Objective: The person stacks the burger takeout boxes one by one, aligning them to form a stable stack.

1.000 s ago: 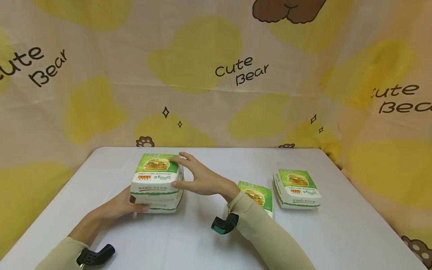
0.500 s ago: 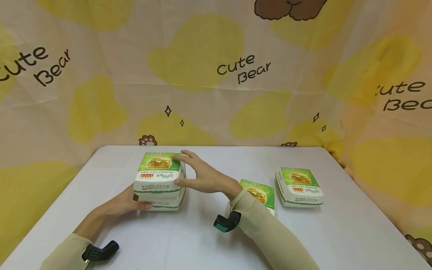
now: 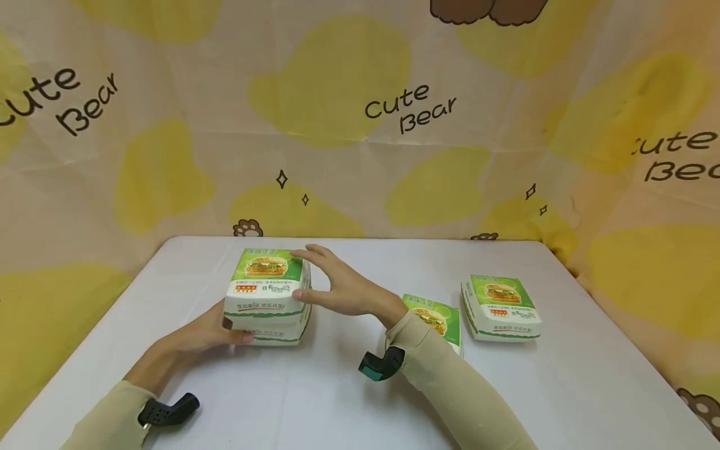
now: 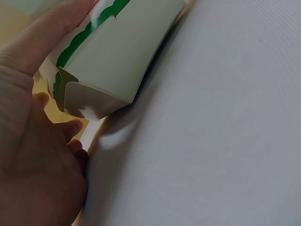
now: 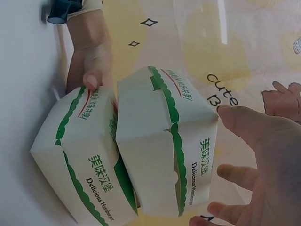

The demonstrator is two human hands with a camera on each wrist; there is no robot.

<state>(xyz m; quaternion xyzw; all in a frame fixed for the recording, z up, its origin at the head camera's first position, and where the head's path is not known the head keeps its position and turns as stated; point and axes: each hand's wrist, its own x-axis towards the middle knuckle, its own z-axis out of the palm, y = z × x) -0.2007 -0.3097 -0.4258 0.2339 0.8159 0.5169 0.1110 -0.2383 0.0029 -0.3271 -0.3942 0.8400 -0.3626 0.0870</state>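
Note:
Two white-and-green hamburger boxes stand stacked at the left of the table, the upper box resting on the lower box. My left hand holds the lower box at its left side, thumb across the front face. In the left wrist view that thumb lies along the box, and the other fingers bend beside it. My right hand is spread beside the upper box, with thumb and index tips at its right edges. The right wrist view shows my right hand's thumb at a corner of the upper box, other fingers apart from it.
A third hamburger box lies partly hidden behind my right forearm. Just right of it sits another matching box. The white table meets a printed fabric backdrop along its back edge.
The head view has shifted slightly, so everything appears a little higher and further right. The hands and stacked boxes keep almost the same places relative to each other.

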